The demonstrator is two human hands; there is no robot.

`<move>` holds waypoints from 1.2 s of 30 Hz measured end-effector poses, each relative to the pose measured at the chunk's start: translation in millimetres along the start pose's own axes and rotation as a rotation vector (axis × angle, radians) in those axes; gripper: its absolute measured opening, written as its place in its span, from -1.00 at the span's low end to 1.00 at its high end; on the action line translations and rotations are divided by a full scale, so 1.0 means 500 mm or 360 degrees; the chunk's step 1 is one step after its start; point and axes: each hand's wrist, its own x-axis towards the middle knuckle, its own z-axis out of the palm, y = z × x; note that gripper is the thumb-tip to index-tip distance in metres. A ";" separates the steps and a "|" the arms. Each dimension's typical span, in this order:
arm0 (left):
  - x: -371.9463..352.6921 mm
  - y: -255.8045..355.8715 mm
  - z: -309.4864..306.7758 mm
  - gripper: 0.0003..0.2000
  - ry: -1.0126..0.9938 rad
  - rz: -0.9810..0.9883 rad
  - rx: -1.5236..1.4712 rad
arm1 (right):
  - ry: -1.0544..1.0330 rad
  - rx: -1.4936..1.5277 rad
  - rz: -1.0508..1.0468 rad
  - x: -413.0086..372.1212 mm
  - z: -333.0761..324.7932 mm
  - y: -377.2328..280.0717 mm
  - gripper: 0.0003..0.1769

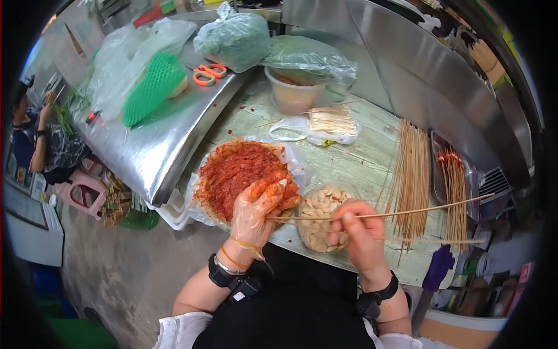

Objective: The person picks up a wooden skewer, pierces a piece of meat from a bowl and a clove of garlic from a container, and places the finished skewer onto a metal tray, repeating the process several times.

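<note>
My left hand (256, 206), in a clear plastic glove smeared red, is closed over the near right edge of a bowl of red marinated meat (238, 174), with a clump of the meat (289, 199) at its fingers. My right hand (359, 230), bare, pinches a long bamboo skewer (424, 212). The skewer runs nearly level, its left end reaching my left hand. A second thin stick (427, 239) extends rightward from behind my right hand. Beneath the skewer stands a clear tub of pale flat pieces (321, 203), partly covered by my right fingers.
Loose skewers (409, 186) lie right, beside a metal tray (440, 145) and skewers with red-coated ends (451, 160). Behind are a bundle of short sticks (332, 121) and a plastic tub (293, 96). Orange scissors (208, 74) rest on the steel counter (168, 142). Another person (38, 125) is far left.
</note>
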 end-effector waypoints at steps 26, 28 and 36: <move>-0.007 0.000 0.008 -0.67 0.0050 0.0066 -0.0291 | 0.0008 -0.0524 -0.0519 -0.043 -0.017 0.005 -0.66; -0.007 0.000 0.004 -0.68 0.0063 0.0077 -0.0348 | -0.0060 -0.0730 -0.0630 -0.041 -0.017 0.005 -0.66; -0.008 0.000 -0.004 -0.71 0.0147 0.0060 -0.0375 | -0.0136 -0.0829 -0.0694 -0.038 -0.012 0.000 -0.67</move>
